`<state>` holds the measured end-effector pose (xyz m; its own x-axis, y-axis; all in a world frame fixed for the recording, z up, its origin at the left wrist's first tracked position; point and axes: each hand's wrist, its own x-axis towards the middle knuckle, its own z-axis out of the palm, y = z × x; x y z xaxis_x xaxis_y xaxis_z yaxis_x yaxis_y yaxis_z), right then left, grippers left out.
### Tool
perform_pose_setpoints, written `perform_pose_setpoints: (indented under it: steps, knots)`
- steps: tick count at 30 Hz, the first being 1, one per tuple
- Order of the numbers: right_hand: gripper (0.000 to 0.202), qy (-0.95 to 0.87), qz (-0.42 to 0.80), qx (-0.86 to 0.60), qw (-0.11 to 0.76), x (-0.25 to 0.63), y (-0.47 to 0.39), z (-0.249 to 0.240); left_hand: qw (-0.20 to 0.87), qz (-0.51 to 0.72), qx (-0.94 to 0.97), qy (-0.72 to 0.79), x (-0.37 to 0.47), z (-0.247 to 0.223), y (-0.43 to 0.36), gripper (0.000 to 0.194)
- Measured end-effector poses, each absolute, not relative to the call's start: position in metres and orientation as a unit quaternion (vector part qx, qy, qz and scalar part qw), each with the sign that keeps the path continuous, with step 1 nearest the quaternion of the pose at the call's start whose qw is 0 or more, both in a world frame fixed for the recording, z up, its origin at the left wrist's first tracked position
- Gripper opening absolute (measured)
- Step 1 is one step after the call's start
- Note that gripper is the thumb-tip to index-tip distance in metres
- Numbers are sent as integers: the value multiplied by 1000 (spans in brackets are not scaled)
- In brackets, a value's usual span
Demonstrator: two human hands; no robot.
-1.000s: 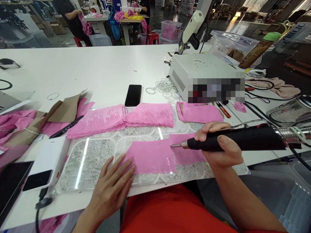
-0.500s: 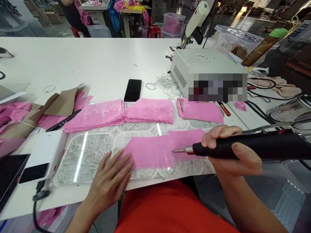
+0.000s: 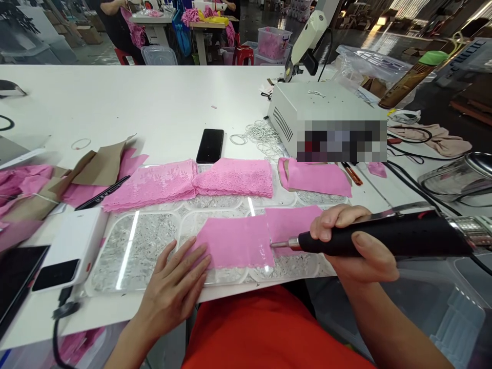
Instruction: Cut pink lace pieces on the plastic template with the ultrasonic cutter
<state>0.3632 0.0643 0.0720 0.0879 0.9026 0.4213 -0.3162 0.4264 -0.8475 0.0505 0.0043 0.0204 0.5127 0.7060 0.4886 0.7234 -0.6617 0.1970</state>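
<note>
Two pink fabric pieces meet at a seam on a clear patterned mat (image 3: 142, 251). Flat, with fingers spread, my left hand (image 3: 180, 277) rests on the left end of the larger pink piece (image 3: 234, 241). My right hand (image 3: 353, 241) is wrapped round a black handheld tool (image 3: 400, 233). The tool's metal tip is at the seam, beside the smaller pink piece (image 3: 294, 219). Behind them lie two folded pink lace stacks, one at left (image 3: 157, 184) and one at centre (image 3: 236, 177), and plain pink pieces (image 3: 319, 177) at right.
A grey box (image 3: 326, 100) with cables stands at the back right, near a glass jar (image 3: 453, 177). A phone (image 3: 210, 145) and white cord (image 3: 265, 136) lie behind the lace. At left are a white device (image 3: 79, 241) and cardboard (image 3: 100, 164).
The black tool and my right hand have shifted slightly left, and the tip is still near the seam. My left hand has stayed in place. The view has tilted up a little.
</note>
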Motion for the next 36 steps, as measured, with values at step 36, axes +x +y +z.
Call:
perform_pose_setpoints:
  steps: [36]
  knots:
    - [8,-464,386,-270,750,353,127,60,-21,-250,-915,-316,168,22,30,26]
